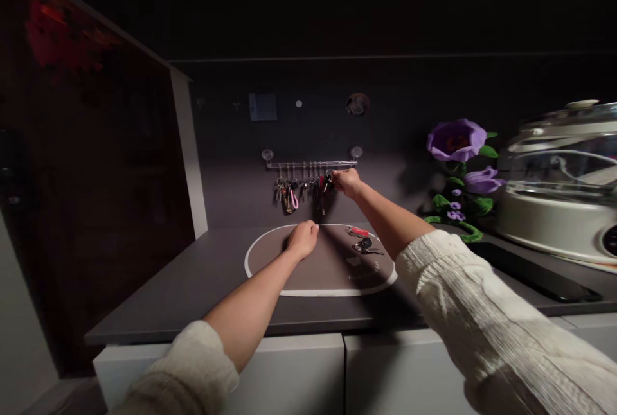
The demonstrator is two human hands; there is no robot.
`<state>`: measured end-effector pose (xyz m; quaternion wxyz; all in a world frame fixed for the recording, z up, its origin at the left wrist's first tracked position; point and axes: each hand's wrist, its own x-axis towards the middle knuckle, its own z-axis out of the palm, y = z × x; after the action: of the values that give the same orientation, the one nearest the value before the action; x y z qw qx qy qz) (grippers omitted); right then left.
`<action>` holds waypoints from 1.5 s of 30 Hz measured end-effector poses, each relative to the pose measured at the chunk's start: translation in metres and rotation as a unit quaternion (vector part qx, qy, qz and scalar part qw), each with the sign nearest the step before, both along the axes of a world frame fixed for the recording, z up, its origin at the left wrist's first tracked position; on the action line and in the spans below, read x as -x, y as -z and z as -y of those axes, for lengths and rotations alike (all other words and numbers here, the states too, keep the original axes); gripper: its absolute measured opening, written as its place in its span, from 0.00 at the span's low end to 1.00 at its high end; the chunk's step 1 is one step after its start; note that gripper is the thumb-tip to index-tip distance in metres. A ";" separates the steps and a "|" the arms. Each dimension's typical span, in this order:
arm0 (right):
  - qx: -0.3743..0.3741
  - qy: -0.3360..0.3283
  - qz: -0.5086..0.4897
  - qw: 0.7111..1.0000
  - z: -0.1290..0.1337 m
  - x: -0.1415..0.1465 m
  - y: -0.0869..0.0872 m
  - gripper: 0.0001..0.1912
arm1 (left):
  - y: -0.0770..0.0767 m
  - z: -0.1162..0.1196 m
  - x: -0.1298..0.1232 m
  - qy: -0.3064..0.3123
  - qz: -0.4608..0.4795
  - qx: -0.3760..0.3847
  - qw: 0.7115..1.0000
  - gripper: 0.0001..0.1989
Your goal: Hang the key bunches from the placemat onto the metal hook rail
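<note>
My right hand [346,182] is raised to the right end of a clear hook rail [313,164] on the wall. Its fingers pinch a bunch of keys [327,183] at one of the hooks; the fingertips are partly hidden. Several other key bunches hang along the rail, one with a pink loop [294,198]. Resting on the oval brown mat [270,273] below, my left hand [303,239] is closed, and its palm side is out of sight. To its right on the mat lie a red key holder [358,232] and a key ring with a black fob [365,245].
Purple artificial flowers [457,140] stand on the right of the counter [193,286], beside a large cream appliance [554,219] with a clear upper part. A black phone-like slab [535,272] lies in front of it. A dark overhang spans the top.
</note>
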<state>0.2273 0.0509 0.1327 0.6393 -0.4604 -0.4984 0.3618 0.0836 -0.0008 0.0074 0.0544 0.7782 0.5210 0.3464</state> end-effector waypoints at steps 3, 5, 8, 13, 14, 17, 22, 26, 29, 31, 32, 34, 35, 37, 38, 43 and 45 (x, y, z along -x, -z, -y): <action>0.008 0.002 -0.009 1.000 -0.002 0.001 0.000 0.09 | 0.001 -0.001 0.000 0.001 -0.002 -0.003 1.000 0.15; 0.018 0.006 -0.017 1.000 -0.001 0.002 0.000 0.09 | 0.001 -0.002 0.000 0.003 -0.002 -0.004 1.000 0.15; 0.030 0.007 -0.019 0.999 0.001 0.004 0.001 0.10 | 0.001 -0.002 0.000 0.004 -0.001 -0.002 1.000 0.15; 0.038 0.002 -0.013 0.999 0.007 0.002 0.003 0.09 | 0.001 -0.002 0.000 0.005 -0.002 0.002 1.000 0.15; 0.038 0.002 -0.012 0.999 0.008 0.001 0.003 0.09 | 0.001 -0.002 0.000 0.004 -0.003 0.000 1.000 0.15; 0.035 0.003 -0.010 0.999 0.009 0.000 0.005 0.08 | 0.002 -0.003 0.000 0.004 -0.005 -0.005 1.000 0.15; 0.020 0.029 0.025 0.999 0.000 -0.002 0.012 0.06 | 0.001 -0.002 0.000 0.007 -0.007 -0.003 1.000 0.15; -0.009 0.075 0.067 0.995 -0.013 -0.004 0.020 0.05 | -0.001 0.002 0.000 0.005 -0.021 -0.004 1.000 0.15; -0.025 0.088 0.090 0.992 -0.020 -0.006 0.024 0.06 | -0.002 0.003 0.000 0.005 -0.026 -0.005 1.000 0.15; -0.030 0.084 0.099 0.991 -0.022 -0.008 0.025 0.06 | -0.002 0.003 0.000 0.007 -0.030 -0.009 0.999 0.15; -0.032 0.077 0.099 0.992 -0.022 -0.008 0.026 0.05 | -0.002 0.004 0.000 0.009 -0.032 -0.011 0.999 0.15; -0.032 0.061 0.095 0.993 -0.018 -0.009 0.026 0.03 | -0.001 0.004 0.000 0.011 -0.035 -0.012 0.999 0.15; -0.030 0.052 0.094 0.994 -0.016 -0.010 0.026 0.02 | 0.000 0.005 0.000 0.011 -0.037 -0.012 0.999 0.15; -0.026 0.039 0.095 0.994 -0.008 -0.011 0.026 0.03 | 0.000 0.007 0.000 0.010 -0.041 -0.012 0.999 0.15; -0.023 0.032 0.098 0.994 -0.003 -0.012 0.026 0.03 | 0.000 0.008 -0.001 0.008 -0.043 -0.011 0.999 0.15; -0.014 -0.017 0.090 0.996 0.024 -0.018 0.027 0.02 | -0.001 0.014 -0.001 0.018 -0.032 0.001 0.999 0.14; -0.008 -0.030 0.079 0.996 0.035 -0.022 0.028 0.03 | -0.003 0.017 -0.002 0.029 -0.027 0.007 0.999 0.13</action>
<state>0.2493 0.0155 0.1044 0.5907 -0.4669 -0.5636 0.3396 0.0852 -0.0183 0.0102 0.0562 0.8013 0.5023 0.3200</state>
